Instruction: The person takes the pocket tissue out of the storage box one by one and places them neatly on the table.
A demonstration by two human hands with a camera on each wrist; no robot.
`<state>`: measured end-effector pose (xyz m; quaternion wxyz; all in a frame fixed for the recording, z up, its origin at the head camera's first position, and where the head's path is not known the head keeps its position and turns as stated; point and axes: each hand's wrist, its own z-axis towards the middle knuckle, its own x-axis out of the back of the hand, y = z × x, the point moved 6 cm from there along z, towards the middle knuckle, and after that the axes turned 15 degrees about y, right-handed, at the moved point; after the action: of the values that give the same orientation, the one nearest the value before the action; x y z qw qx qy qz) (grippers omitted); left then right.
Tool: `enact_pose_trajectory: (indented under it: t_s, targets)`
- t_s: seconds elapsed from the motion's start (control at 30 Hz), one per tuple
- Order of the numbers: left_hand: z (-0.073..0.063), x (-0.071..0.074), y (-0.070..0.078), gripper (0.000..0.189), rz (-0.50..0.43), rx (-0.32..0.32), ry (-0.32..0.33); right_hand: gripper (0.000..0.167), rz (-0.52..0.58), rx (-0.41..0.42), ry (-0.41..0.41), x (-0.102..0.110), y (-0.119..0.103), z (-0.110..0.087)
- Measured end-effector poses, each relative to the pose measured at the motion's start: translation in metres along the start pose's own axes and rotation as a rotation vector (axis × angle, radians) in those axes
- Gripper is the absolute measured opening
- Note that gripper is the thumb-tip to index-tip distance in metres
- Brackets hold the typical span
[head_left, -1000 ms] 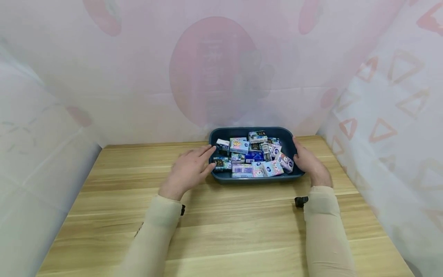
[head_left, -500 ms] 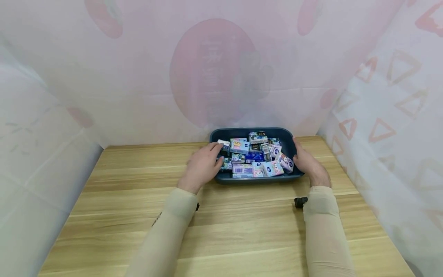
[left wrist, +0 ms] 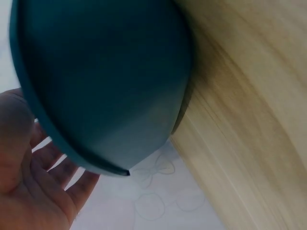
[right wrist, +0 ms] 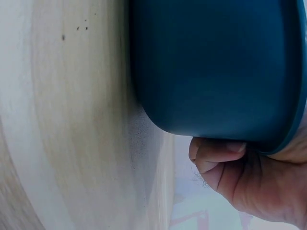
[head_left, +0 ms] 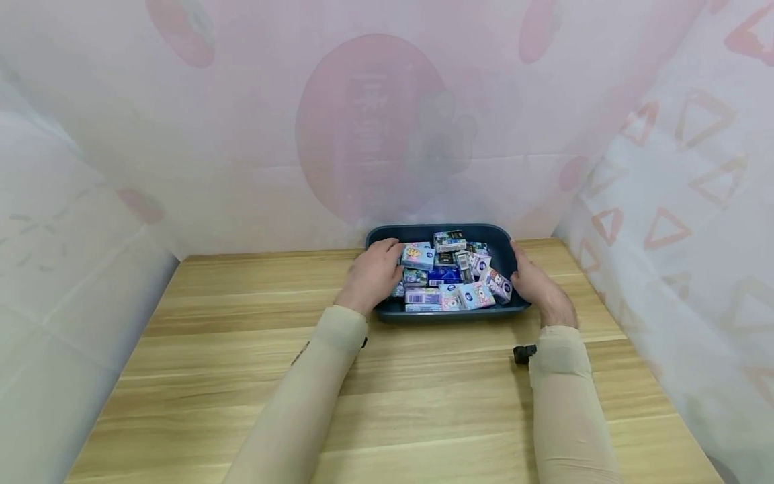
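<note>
A dark blue plastic bin stands on the table, full of small printed packs that look like pocket tissues. My left hand reaches over the bin's left rim, its thumb and fingers lying over the packs at that end. In the left wrist view the fingers of the left hand are spread and lightly bent, their tips hidden behind the rim. A light blue pack lies just right of that hand. My right hand grips the bin's right end; in the right wrist view, curled fingers of the right hand press its outer wall.
The wood-grain table extends in front of the bin and to its left. A pale printed sheet hangs close behind the bin, and more sheeting closes off the right side.
My left hand has moved right, from the bin's left rim to over the packs, covering the white-topped pack and the dark one below it. The right hand and the bin have stayed put.
</note>
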<state>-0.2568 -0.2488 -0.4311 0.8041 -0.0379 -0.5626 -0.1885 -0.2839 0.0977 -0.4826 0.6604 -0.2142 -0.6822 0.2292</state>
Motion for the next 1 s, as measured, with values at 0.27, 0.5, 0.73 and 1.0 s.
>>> enact_pose_trajectory:
  t_s: [0.27, 0.5, 0.73, 1.0]
  targets:
    - [0.011, -0.008, 0.000, 0.053, 0.027, -0.006, -0.068, 0.087, 0.008, 0.030, 0.007, -0.001, -0.003, 0.003]
    - [0.014, -0.009, -0.001, 0.047, 0.033, -0.035, -0.082, 0.084, 0.082, 0.040, -0.004, 0.000, -0.003, 0.003]
    - [0.014, -0.011, -0.004, 0.048, 0.073, -0.050, -0.106, 0.083, 0.143, 0.008, -0.023, -0.001, -0.002, 0.002]
    - [0.014, -0.019, -0.009, 0.052, 0.092, -0.042, -0.128, 0.084, 0.188, -0.015, -0.039, -0.003, -0.002, 0.000]
